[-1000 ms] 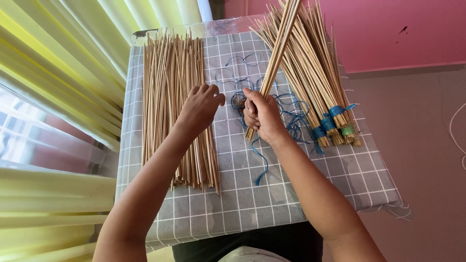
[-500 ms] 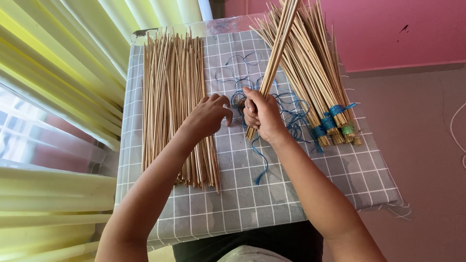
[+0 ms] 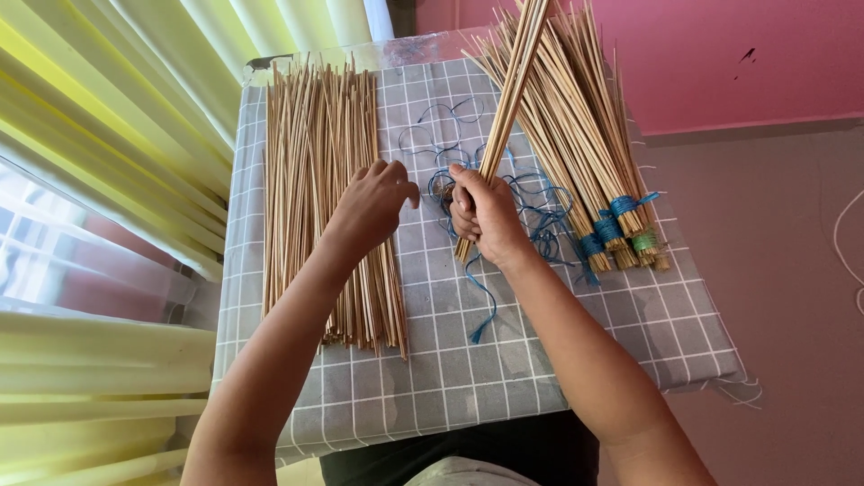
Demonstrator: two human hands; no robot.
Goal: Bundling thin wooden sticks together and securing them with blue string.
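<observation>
Bare bench [image 3: 504,360] is left near the front edge. Passage is blocked by loose sticks [image 3: 315,180] left, tied bundles [image 3: 585,162] right, tangled blue string [image 3: 531,216] between.

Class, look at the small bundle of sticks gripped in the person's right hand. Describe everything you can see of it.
The small bundle of sticks is a handful of thin, pale tan sticks, wood or bamboo by the look, held together and slanting up and away from the person past the picture's top edge. The right hand is closed round its lower part; the cut ends poke out just below the fist, above the grey checked cloth. Loose blue string lies tangled beside it.
</observation>
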